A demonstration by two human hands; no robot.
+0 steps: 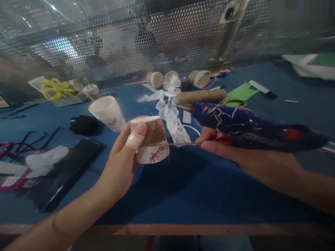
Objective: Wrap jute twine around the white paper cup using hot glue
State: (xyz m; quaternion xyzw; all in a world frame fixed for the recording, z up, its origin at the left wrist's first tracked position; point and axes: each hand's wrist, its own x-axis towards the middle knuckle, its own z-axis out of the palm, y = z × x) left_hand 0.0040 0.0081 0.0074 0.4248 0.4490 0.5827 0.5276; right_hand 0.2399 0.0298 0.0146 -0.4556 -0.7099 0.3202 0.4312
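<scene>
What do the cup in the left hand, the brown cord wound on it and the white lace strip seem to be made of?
Cup: probably paper, smooth, with pink blossoms printed on its white wall.
Cord: likely jute or similar plant fibre, dull and wound in fine rows.
Lace strip: patterned openwork fabric with scalloped edges; cotton or synthetic, I can't tell.

Left fingers (140, 128) around a part-wrapped paper cup (154, 143), right fingers (209, 146) pinching twine (183, 143), glue gun (235, 123) alongside
</scene>
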